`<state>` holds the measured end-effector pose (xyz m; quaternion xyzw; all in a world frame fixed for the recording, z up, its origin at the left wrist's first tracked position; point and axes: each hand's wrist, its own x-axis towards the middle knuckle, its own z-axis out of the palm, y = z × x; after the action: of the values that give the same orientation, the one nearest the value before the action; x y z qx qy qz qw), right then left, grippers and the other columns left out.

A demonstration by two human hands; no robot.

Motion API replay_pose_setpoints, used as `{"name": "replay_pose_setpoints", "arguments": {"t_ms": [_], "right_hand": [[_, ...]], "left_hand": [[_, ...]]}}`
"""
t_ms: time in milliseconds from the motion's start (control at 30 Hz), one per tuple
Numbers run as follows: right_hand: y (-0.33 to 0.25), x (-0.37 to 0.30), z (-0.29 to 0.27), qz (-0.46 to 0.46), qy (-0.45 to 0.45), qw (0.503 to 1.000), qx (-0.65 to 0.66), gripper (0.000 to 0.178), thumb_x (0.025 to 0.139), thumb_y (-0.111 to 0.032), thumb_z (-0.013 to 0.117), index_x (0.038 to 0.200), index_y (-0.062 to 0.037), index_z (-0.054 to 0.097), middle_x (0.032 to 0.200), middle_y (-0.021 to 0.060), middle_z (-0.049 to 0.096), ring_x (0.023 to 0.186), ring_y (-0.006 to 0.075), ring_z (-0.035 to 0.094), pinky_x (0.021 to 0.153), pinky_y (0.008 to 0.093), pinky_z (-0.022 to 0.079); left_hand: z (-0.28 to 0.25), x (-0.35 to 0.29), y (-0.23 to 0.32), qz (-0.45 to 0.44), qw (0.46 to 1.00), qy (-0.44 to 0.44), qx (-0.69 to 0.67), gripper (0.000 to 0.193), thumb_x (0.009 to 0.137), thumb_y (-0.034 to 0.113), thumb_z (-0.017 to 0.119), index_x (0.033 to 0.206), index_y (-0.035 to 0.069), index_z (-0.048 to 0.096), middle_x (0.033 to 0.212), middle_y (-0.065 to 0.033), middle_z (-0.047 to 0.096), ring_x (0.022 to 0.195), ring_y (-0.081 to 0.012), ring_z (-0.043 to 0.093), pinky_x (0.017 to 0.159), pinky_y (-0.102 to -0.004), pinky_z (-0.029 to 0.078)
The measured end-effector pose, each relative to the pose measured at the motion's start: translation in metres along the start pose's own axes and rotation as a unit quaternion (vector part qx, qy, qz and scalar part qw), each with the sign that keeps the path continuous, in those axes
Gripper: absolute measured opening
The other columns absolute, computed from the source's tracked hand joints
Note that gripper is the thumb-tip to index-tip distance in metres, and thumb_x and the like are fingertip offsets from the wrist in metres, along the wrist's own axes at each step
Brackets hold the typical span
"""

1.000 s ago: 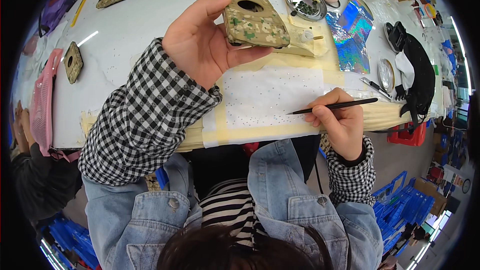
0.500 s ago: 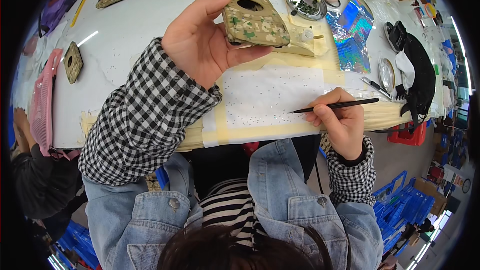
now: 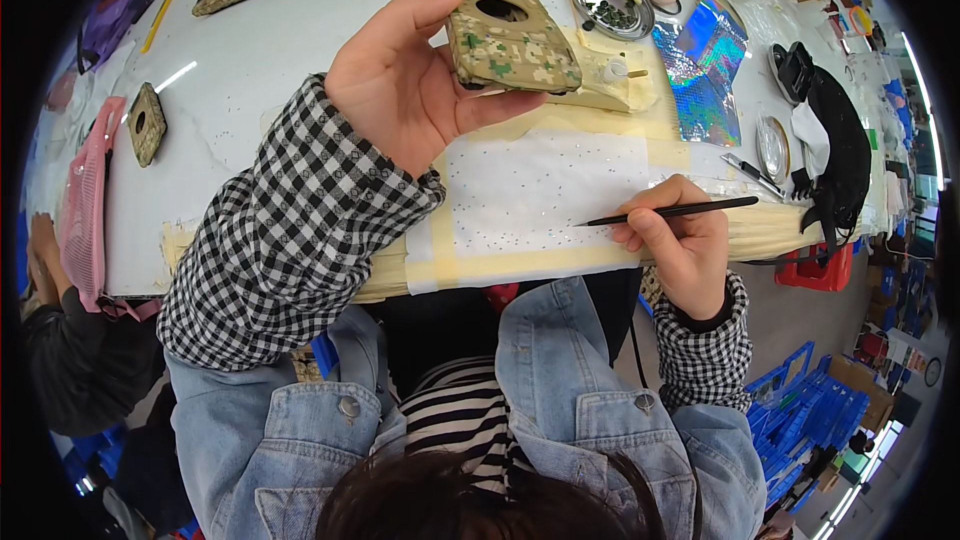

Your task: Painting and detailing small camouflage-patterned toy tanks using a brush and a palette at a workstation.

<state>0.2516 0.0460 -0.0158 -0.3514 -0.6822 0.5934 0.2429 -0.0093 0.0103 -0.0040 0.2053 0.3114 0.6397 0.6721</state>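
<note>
My left hand (image 3: 400, 80) grips a camouflage-patterned case (image 3: 515, 40) with an oval opening, raised above the table and tilted. The thumb lies on its upper left edge and the fingers run beneath it. My right hand (image 3: 680, 240) pinches a thin black pointed stick, like a fine brush (image 3: 690, 209), its tip aimed left just over a white sheet (image 3: 545, 180). Tiny shiny specks are scattered across that sheet, which is bordered with yellowish tape. Whether the tip touches the sheet I cannot tell.
Beyond the sheet sits a round metal dish (image 3: 612, 4) of small dark green pieces, near holographic film (image 3: 700, 70). A utility knife (image 3: 752, 175) and a black cloth item (image 3: 840, 140) lie at right. More camouflage cases (image 3: 147, 125) and a pink mesh bag (image 3: 92, 205) are at left.
The case in my left hand has shifted very slightly. My right hand and the stick stay in place. At far left, the other person's arm has moved a little.
</note>
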Motion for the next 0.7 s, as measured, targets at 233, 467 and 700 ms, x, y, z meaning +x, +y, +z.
{"name": "replay_pose_setpoints", "arguments": {"t_ms": [233,467,700], "right_hand": [[-0.002,0.000,-0.003,0.001,0.012,1.000,0.015,0.009,0.087,-0.006,0.058,0.084,0.0025,0.056,0.075,0.0085,0.062,0.066,0.0098,0.058,0.059,0.0210,0.047],[-0.059,0.023,-0.003,-0.147,0.075,0.986,0.008,0.013,0.088,-0.010,0.057,0.086,0.0025,0.052,0.076,0.0108,0.061,0.070,0.0142,0.063,0.061,0.0223,0.050],[-0.091,0.062,0.028,-0.276,-0.009,0.961,-0.033,0.016,0.089,-0.010,0.054,0.089,0.0052,0.050,0.081,0.0152,0.060,0.072,0.0212,0.065,0.063,0.0269,0.055]], "left_hand": [[0.000,-0.001,0.000,-0.001,1.000,-0.004,0.005,0.051,0.096,0.030,0.026,0.129,-0.009,0.033,0.124,-0.0328,0.043,0.114,-0.0358,0.049,0.092,-0.0372,0.048],[0.002,-0.002,0.001,-0.023,0.999,0.003,-0.021,0.050,0.094,0.031,0.031,0.128,-0.007,0.034,0.121,-0.0311,0.047,0.112,-0.0349,0.051,0.090,-0.0363,0.050],[0.003,-0.004,0.004,-0.032,0.999,-0.007,-0.038,0.046,0.093,0.032,0.036,0.124,-0.002,0.041,0.116,-0.0218,0.054,0.104,-0.0286,0.057,0.086,-0.0373,0.052]]}}
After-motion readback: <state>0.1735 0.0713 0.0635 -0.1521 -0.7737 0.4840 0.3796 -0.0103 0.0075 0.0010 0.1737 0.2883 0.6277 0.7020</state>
